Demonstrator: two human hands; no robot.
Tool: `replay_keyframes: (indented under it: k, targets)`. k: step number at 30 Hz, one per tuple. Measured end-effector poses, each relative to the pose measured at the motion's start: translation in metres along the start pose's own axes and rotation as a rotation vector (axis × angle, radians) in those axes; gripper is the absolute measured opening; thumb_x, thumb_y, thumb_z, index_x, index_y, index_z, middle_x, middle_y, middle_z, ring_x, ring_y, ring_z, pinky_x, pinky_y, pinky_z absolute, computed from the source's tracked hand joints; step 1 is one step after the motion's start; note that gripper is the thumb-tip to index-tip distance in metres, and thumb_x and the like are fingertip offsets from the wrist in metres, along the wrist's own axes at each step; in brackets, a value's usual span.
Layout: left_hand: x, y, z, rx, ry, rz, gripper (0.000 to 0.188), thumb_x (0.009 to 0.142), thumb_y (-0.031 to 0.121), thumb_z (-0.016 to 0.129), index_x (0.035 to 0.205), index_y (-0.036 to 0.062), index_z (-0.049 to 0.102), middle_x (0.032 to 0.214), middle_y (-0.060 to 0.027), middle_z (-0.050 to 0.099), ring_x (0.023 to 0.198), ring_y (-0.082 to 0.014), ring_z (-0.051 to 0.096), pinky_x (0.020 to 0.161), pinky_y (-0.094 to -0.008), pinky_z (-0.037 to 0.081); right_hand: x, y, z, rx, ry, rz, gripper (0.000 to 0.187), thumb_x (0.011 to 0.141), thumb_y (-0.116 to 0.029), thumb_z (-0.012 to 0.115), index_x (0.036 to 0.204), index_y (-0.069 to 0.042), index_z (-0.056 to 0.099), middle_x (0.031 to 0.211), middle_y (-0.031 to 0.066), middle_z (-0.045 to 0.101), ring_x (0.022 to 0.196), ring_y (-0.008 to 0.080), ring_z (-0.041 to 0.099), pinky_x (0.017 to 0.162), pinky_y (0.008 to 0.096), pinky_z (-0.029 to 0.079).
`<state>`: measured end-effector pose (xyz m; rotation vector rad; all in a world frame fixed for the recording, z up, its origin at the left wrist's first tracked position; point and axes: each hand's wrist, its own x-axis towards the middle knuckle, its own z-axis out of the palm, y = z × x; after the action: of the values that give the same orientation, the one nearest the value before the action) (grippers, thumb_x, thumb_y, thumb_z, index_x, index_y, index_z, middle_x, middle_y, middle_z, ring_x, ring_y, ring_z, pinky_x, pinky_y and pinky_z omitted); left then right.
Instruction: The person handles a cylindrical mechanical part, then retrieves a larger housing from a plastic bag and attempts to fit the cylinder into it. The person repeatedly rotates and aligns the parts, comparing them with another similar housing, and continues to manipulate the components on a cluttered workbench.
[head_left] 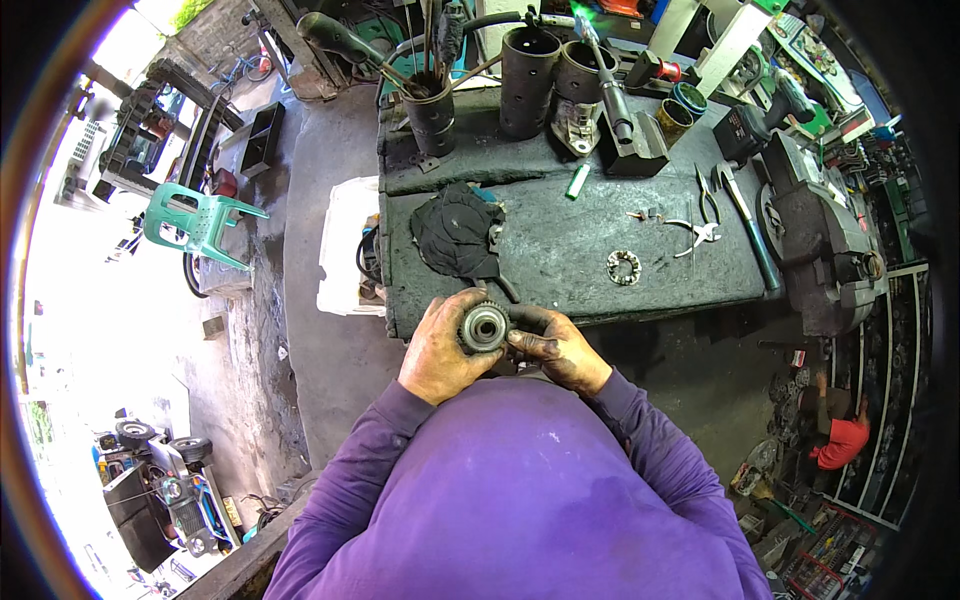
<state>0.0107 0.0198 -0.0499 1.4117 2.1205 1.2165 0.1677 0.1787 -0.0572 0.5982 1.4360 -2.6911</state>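
Observation:
Close in front of my body, at the bench's near edge, I hold a round toothed metal gear (484, 328) with a ringed hole in its middle. My left hand (436, 348) is wrapped round its left side. The blackened fingers of my right hand (562, 352) are closed against its right side, the thumb at the rim. Just beyond lies a crumpled black cloth (452, 232). A ring-shaped bearing cage (624, 267) rests farther right on the dark workbench (560, 225). Pliers with pale handles (697, 235), dark-handled pliers (708, 196) and a hammer (750, 230) lie beyond it.
Dark metal cylinders (528, 85) and a can of tools (430, 120) stand along the bench's back. A green lighter (577, 181) lies before them. A heavy vise (825, 240) fills the right end. A green plastic chair (200, 222) stands left; a person in red (840, 443) is at lower right.

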Motion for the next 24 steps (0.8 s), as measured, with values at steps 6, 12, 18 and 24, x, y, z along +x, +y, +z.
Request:
replay_keyframes:
  k: [6, 12, 18, 24]
  targets:
    - [-0.0001, -0.0001, 0.0014, -0.053, -0.031, -0.089, 0.078, 0.068, 0.017, 0.093, 0.135, 0.0037, 0.055, 0.129, -0.0180, 0.065, 0.118, -0.0358, 0.064, 0.103, -0.0445, 0.052, 0.0009, 0.0039, -0.0034, -0.035, 0.022, 0.005, 0.062, 0.097, -0.034, 0.076, 0.142, 0.004, 0.055, 0.112, 0.0080, 0.069, 0.094, 0.0127, 0.067, 0.085, 0.0300, 0.057]
    - [-0.0004, 0.0012, 0.0042, -0.197, 0.001, -0.188, 0.081, 0.069, 0.019, 0.094, 0.134, 0.0030, 0.050, 0.125, -0.0199, 0.068, 0.113, -0.0339, 0.071, 0.096, -0.0417, 0.058, 0.0034, 0.0088, -0.0069, -0.080, 0.057, -0.002, 0.063, 0.096, -0.038, 0.075, 0.139, 0.005, 0.057, 0.108, 0.0088, 0.070, 0.093, 0.0127, 0.066, 0.084, 0.0297, 0.056]
    - [0.0001, 0.0039, 0.0010, -0.181, -0.009, -0.227, 0.088, 0.069, 0.021, 0.095, 0.137, 0.0020, 0.044, 0.120, -0.0203, 0.073, 0.111, -0.0329, 0.073, 0.094, -0.0402, 0.059, 0.0040, 0.0071, -0.0068, -0.117, 0.088, 0.019, 0.059, 0.096, -0.037, 0.074, 0.135, 0.006, 0.061, 0.104, 0.0084, 0.070, 0.090, 0.0124, 0.065, 0.083, 0.0289, 0.055]
    - [0.0000, 0.0028, -0.0001, -0.181, 0.007, -0.185, 0.091, 0.068, 0.022, 0.096, 0.139, 0.0006, 0.041, 0.115, -0.0201, 0.075, 0.106, -0.0323, 0.075, 0.092, -0.0405, 0.060, 0.0031, 0.0067, -0.0066, -0.078, 0.090, 0.054, 0.057, 0.096, -0.037, 0.074, 0.132, 0.006, 0.062, 0.102, 0.0087, 0.070, 0.089, 0.0129, 0.065, 0.082, 0.0287, 0.056]
